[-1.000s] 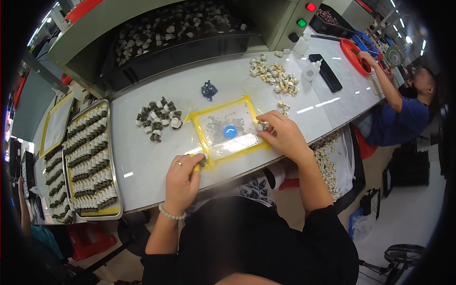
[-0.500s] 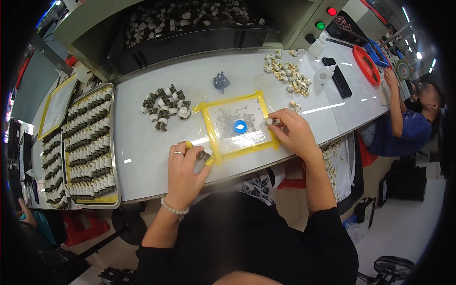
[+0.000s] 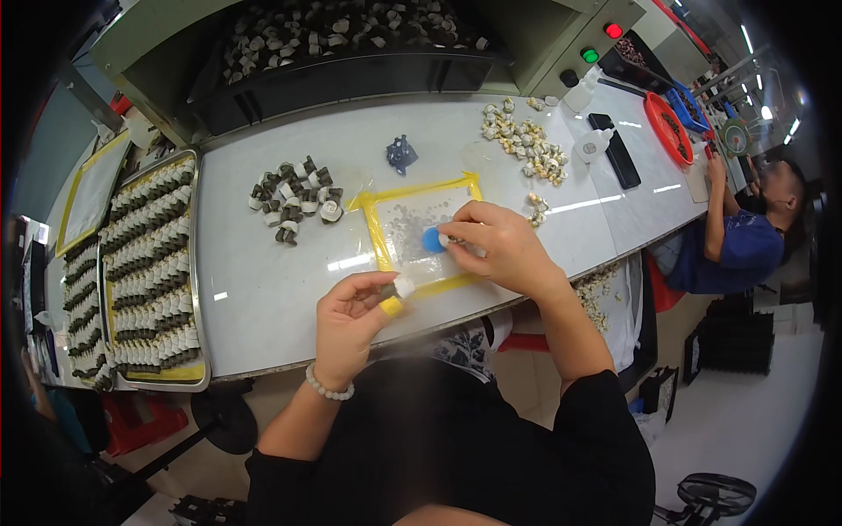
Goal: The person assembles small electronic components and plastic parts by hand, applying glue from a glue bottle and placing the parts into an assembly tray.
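My left hand (image 3: 345, 326) pinches a small white-and-dark-grey piece (image 3: 403, 287), its white end facing right, with yellow wrap on the thumb. My right hand (image 3: 507, 252) is closed on a small whitish piece (image 3: 445, 239), mostly hidden by the fingers, at the blue cap (image 3: 431, 241). Whether piece and cap touch I cannot tell. The cap rests on a clear sheet (image 3: 405, 241) edged with yellow tape and marked with grey spots. Beyond my left hand lies a pile of similar white-and-grey pieces (image 3: 289, 195).
At left, a metal tray (image 3: 201, 289) holds rows of these pieces. A crumpled blue-grey lump (image 3: 402, 155), a pile of white-and-yellow pieces (image 3: 526, 145), a white bottle (image 3: 593, 145) and a black slab (image 3: 619, 158) lie farther back. A co-worker (image 3: 745, 237) sits at right.
My right hand has moved left from the sheet's right edge to the blue cap, carrying its small piece. My left hand has lifted slightly and shifted right with its piece.
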Available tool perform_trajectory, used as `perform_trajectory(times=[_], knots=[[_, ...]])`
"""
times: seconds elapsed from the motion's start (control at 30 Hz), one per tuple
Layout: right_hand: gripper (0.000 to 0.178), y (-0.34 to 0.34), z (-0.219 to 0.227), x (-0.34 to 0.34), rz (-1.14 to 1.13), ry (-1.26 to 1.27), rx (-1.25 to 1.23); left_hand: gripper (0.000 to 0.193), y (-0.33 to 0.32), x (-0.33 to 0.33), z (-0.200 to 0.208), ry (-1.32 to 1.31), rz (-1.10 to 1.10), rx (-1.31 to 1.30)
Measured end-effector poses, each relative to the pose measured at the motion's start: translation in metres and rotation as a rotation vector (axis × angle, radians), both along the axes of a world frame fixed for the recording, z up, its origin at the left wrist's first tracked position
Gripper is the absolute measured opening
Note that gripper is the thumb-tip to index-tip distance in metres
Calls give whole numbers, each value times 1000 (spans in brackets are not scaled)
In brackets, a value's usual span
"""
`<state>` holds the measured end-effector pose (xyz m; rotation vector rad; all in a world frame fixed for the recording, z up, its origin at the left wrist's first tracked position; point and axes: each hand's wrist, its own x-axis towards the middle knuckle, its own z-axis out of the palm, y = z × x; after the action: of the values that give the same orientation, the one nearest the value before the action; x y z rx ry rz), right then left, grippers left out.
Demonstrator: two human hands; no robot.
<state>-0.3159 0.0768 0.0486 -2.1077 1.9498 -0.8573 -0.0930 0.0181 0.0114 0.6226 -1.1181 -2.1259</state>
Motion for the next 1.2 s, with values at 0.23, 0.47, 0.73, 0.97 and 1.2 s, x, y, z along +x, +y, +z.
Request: perform_trajectory(times=[0.23,0.47,0.73,0.97,1.2], knots=[[15,-9,-2,3,74,136,3,28,2,-9,-8,12,39,35],[17,-12,0,6,77,171,43,28,0,-11,-9,54,41,41],[21,3,-5,10,-105,-209,6,28,1,-12,-10,46,26,25],[26,18,-9,18,-84,-739,103,26,1,-11,-11,24,31,1],[25,24,-7,27,-37,-777,115,24,2,-10,-14,23,23,-29]])
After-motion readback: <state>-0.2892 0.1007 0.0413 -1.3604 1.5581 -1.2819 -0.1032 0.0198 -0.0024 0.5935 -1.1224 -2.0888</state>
